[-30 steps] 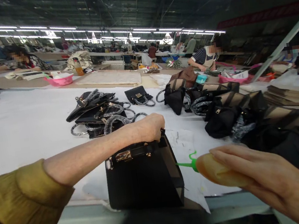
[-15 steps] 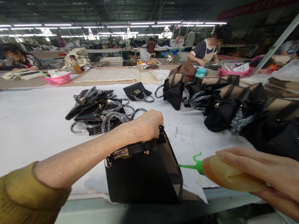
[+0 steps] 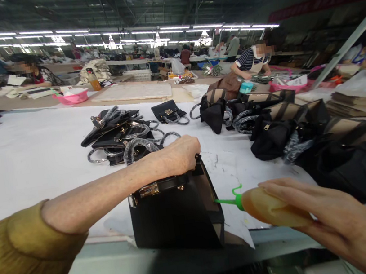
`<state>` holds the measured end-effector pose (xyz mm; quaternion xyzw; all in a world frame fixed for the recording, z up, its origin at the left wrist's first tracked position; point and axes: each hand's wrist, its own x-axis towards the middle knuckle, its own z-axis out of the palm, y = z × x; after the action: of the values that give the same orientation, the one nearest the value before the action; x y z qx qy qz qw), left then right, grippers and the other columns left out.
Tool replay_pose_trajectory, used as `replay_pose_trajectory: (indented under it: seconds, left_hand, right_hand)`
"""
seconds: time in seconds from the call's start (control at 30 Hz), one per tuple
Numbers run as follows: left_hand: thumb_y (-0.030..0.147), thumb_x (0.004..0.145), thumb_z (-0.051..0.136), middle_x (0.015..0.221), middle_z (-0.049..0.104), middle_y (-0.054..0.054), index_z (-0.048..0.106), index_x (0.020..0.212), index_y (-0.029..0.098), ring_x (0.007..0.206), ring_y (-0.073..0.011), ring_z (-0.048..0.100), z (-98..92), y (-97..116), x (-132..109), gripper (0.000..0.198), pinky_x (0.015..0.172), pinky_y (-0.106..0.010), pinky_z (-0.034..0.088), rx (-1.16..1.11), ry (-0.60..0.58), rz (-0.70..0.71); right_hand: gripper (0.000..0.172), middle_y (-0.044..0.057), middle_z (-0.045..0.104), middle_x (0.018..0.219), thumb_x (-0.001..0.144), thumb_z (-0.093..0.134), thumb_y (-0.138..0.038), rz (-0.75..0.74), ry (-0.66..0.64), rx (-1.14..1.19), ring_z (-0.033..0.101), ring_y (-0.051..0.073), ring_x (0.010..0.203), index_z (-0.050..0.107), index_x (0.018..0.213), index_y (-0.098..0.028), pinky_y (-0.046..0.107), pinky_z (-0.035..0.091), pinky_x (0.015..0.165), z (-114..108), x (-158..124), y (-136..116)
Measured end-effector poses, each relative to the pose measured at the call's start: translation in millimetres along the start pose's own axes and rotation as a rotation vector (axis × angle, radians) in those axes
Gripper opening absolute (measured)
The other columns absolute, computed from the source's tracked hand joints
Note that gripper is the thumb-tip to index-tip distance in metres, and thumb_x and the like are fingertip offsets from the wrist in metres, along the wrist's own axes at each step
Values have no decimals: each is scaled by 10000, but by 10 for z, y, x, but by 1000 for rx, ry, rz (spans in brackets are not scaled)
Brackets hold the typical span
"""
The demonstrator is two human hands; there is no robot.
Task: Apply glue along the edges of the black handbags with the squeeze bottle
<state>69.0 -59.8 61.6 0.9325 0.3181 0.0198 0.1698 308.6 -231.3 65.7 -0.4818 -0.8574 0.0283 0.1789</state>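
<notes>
A black handbag (image 3: 173, 222) with gold hardware stands upright at the table's front edge, its tan side panel facing right. My left hand (image 3: 187, 152) is closed on the bag's top right edge; the fingertips are hidden behind the hand. In my right hand (image 3: 329, 207) is a squeeze bottle (image 3: 269, 206) of amber liquid, held on its side. Its thin green nozzle points left, and the tip is at the bag's side panel; whether it touches I cannot tell. The bag's handle, wrapped in clear plastic, rises behind my left forearm.
Several black bag flaps with wrapped handles (image 3: 117, 130) lie piled behind the bag. Unfinished black and tan bags (image 3: 271, 136) line the right side. Pink baskets (image 3: 71, 97) stand farther back. A co-worker in a striped top (image 3: 247, 62) works across the table.
My right hand has moved slightly left with the squeeze bottle, bringing the nozzle tip to the bag's side panel. My left hand keeps its hold on the bag.
</notes>
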Motion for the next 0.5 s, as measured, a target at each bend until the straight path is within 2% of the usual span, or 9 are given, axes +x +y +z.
replay_pose_trajectory:
  seconds: [0.07,0.17,0.33,0.43,0.5]
  left_hand:
    - [151,594,536,468,447,14,602,580,133,493,-122,452,14,-22,2,70,467,-246,298,9,16,-1]
    - [163,587,543,452,422,21,586,566,146,477,-120,444,-19,-45,-21,50,452,-244,282,30,24,-31]
    - [167,635,538,474,460,8,593,585,152,480,-124,444,-271,-12,-120,76,463,-255,280,168,94,-31]
    - [157,674,516,503,503,-17,603,614,150,512,-148,485,-427,66,-184,107,476,-263,303,284,139,-33]
    - [149,693,514,543,544,-41,612,639,145,554,-176,533,-458,141,-232,112,499,-270,338,352,141,-69]
  right_hand:
    - [428,12,642,1119,806,463,-198,-13,-15,-39,663,221,885,490,1213,-327,258,561,715,4,-27,-14]
    - [402,38,657,1074,817,438,-201,-61,28,-90,670,213,857,477,1205,-296,234,561,693,6,-32,-35]
    - [365,78,646,1087,859,431,-191,-75,42,-79,651,206,903,471,1218,-235,242,546,732,41,20,15]
    - [347,95,630,1102,865,439,-182,-54,109,-59,631,221,941,490,1206,-221,284,535,755,116,78,108]
    - [324,99,631,1084,859,456,-196,-8,149,-30,629,232,927,508,1179,-222,314,531,750,191,128,163]
